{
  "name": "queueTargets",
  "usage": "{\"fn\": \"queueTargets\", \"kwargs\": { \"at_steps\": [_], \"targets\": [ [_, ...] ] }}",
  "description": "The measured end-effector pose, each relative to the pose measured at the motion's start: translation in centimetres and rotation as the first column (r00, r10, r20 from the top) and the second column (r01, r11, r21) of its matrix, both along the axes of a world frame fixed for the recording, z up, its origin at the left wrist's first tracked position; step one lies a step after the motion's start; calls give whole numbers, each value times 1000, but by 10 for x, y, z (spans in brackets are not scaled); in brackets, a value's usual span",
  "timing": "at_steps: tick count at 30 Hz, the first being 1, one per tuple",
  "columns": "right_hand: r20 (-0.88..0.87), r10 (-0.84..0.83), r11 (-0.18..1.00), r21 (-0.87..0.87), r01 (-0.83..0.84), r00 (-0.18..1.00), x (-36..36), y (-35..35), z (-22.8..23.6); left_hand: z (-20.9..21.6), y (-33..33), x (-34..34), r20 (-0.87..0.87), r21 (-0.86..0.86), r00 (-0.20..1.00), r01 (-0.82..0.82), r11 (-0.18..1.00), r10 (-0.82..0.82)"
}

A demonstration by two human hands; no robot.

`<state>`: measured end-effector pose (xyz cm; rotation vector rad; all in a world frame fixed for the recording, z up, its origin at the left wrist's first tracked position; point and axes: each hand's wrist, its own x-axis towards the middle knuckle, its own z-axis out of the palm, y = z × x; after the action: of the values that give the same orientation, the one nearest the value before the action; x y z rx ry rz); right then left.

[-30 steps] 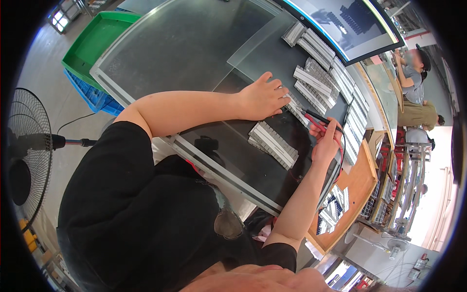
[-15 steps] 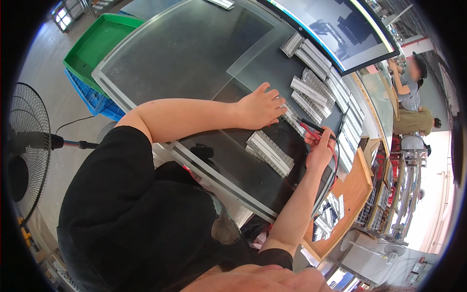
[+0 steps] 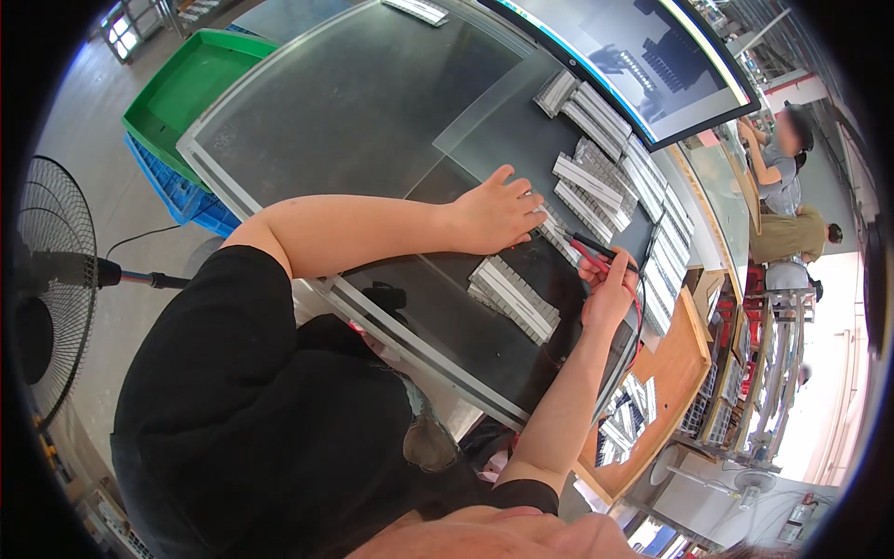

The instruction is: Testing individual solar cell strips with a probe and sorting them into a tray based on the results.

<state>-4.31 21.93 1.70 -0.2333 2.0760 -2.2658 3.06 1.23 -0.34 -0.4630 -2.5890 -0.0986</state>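
Observation:
My left hand [image 3: 503,214] reaches across the dark tabletop, its bent fingers and thumb around the near end of a narrow segmented strip [image 3: 556,229]. In my right hand [image 3: 610,284] are two test probes [image 3: 601,253], one black and one red. Their tips meet the strip or hover just over it; I cannot tell which. Red and black leads trail down from that hand. Closer to me lies a small group of similar strips [image 3: 514,298], grey and white, side by side. More strips [image 3: 591,191] lie beyond my hands.
A monitor [image 3: 652,65] stands at the far side, with rows of strips [image 3: 659,238] along the right. A wooden tray [image 3: 675,363] holds loose strips. At left are a green bin [image 3: 191,93], a blue crate [image 3: 177,191] and a fan [image 3: 60,289]. Two people [image 3: 782,168] work at far right.
The view has shifted slightly. Both hands keep almost the same place, and the probe tips have moved a tiny bit left along the strip.

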Motion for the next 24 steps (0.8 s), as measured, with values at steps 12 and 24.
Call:
{"fn": "queueTargets", "kwargs": {
  "at_steps": [12,24],
  "targets": [
    [76,-72,994,-76,78,994,-7,11,4,-1,0,0,19,17,1000,5,1000,-5],
    [55,-4,1000,-27,6,998,-6,9,2,-1,0,-1,28,14,1000,2,1000,-2]
  ]
}}
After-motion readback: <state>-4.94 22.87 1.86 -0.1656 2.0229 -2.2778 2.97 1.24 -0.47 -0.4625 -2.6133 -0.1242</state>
